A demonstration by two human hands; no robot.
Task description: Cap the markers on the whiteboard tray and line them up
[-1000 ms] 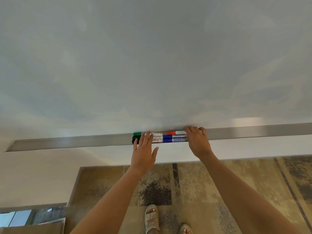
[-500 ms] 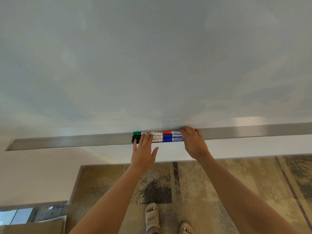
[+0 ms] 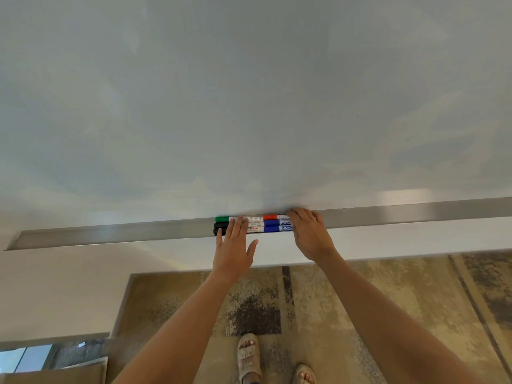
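Several capped markers lie side by side in rows on the metal whiteboard tray (image 3: 110,234). A green-capped marker (image 3: 223,218) and a red-capped marker (image 3: 270,217) lie at the back. Black-capped markers (image 3: 220,225) and blue-capped markers (image 3: 273,225) fill the front rows. My left hand (image 3: 234,246) rests flat, fingers spread, on the left part of the bundle. My right hand (image 3: 307,234) presses fingers against the right ends of the markers and hides them.
The whiteboard (image 3: 249,106) fills the upper view. Below the tray lie a patterned rug (image 3: 360,300) and my sandalled feet (image 3: 249,358). The tray stretches far to both sides.
My right hand has slid left along the tray, pushing the right-hand markers toward the left ones. The left hand has stayed in place.
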